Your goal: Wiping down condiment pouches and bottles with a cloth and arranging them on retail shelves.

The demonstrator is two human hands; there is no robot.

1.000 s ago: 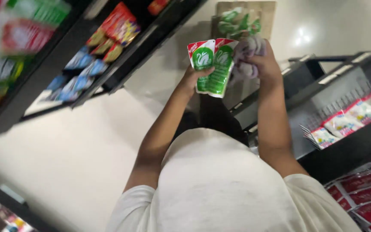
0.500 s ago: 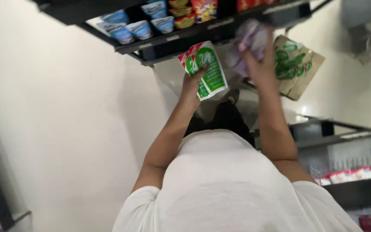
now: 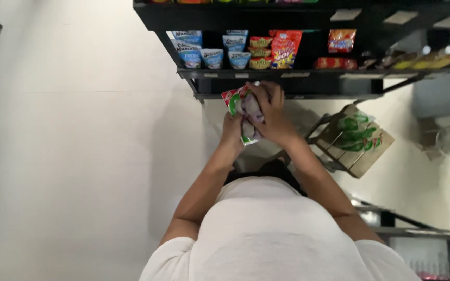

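My left hand (image 3: 232, 130) grips green, white and red snack packets (image 3: 234, 101) from below. Over the same bundle lies my right hand (image 3: 270, 112), closed on pale purple packets (image 3: 251, 107) pressed against the green ones. Both hands meet in front of the lower edge of a black shelf rack (image 3: 287, 74). My arms and white shirt fill the bottom of the view.
The rack holds blue cup packs (image 3: 212, 56), red and yellow cups (image 3: 260, 52), a red bag (image 3: 283, 49) and an orange packet (image 3: 341, 40). A cardboard box (image 3: 359, 139) with green print sits on a low frame at the right. Pale floor spreads to the left.
The view has swung so the black rack is now straight ahead. My hands have come together, with the right hand now covering the green packets, and the cardboard box lies further right.
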